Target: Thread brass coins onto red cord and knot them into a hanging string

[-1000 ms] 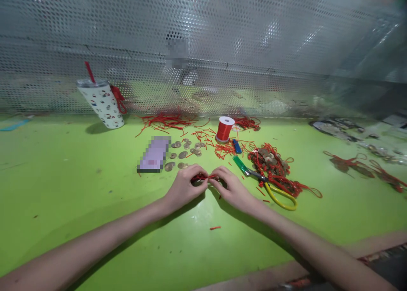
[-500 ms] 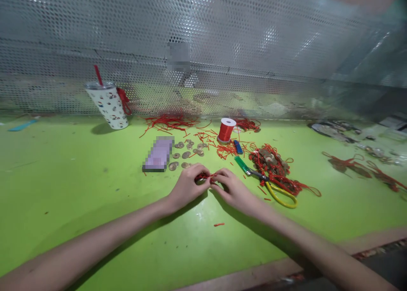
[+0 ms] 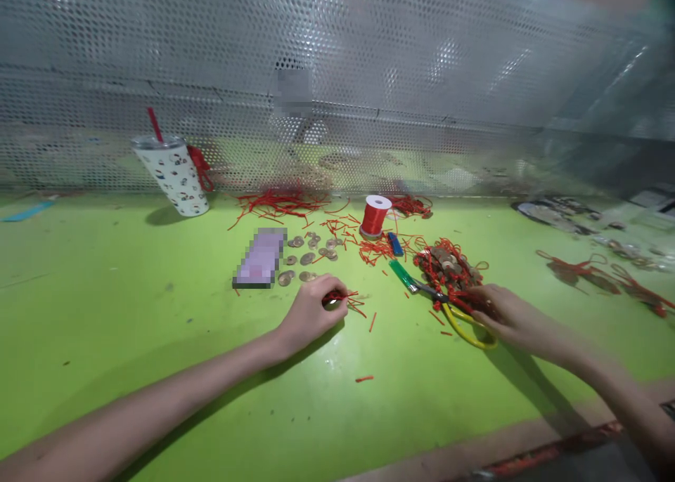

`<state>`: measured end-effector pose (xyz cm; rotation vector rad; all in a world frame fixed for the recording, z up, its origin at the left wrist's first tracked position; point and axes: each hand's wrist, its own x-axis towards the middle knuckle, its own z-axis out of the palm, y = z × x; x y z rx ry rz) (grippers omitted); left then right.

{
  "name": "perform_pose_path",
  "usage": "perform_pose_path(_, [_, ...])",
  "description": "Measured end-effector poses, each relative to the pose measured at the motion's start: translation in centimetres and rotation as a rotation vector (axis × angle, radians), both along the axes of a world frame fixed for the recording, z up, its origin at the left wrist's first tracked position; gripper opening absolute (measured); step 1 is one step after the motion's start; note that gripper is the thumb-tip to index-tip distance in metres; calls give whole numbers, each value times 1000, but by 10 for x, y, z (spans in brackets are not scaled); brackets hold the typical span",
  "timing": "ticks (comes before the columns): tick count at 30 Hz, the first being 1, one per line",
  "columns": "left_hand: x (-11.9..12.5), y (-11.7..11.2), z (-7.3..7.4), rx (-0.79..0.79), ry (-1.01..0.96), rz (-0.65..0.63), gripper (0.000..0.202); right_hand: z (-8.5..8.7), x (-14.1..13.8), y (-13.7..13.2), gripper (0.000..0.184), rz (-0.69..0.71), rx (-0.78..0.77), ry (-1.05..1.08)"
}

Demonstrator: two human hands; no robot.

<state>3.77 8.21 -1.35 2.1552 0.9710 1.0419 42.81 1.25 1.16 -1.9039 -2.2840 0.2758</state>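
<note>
My left hand (image 3: 316,306) is closed in a pinch around a bundle of red cord (image 3: 352,302); the cord ends stick out to the right of my fingertips. Whatever else lies inside that grip is mostly hidden. At the right, my right hand (image 3: 503,317) has its fingers curled over the yellow-handled scissors (image 3: 474,338), slightly blurred. The scissor blades point left, toward a green lighter (image 3: 402,275). Just behind them lies a heap of coins tied with red cord (image 3: 448,264). Several loose coins (image 3: 307,258) lie behind my left hand.
A spool of red cord (image 3: 375,216) stands upright near a blue lighter (image 3: 394,244) and red clippings. Further left are a blurred-out flat phone-like object (image 3: 261,257) and a patterned tumbler (image 3: 176,176). A perforated metal panel (image 3: 369,60) borders the green table (image 3: 211,383) at the back.
My right hand has left the cord by my left hand and moved right to the scissors, which have shifted slightly. A short red piece now shows on the table right of my left hand.
</note>
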Motion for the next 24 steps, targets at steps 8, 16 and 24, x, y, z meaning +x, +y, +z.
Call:
perform_pose_path(8, [-2,1,1,-33,11,12,9,9,-22,8,31,-12,38,-75])
perform_pose_path(16, [-5,1,5,-68,10,38,7,8,-29,9,23,-25,-78,-100])
perform_pose_path(24, [-4,7,5,-96,-17,56,8,42,-32,3,16,-99,-90,53])
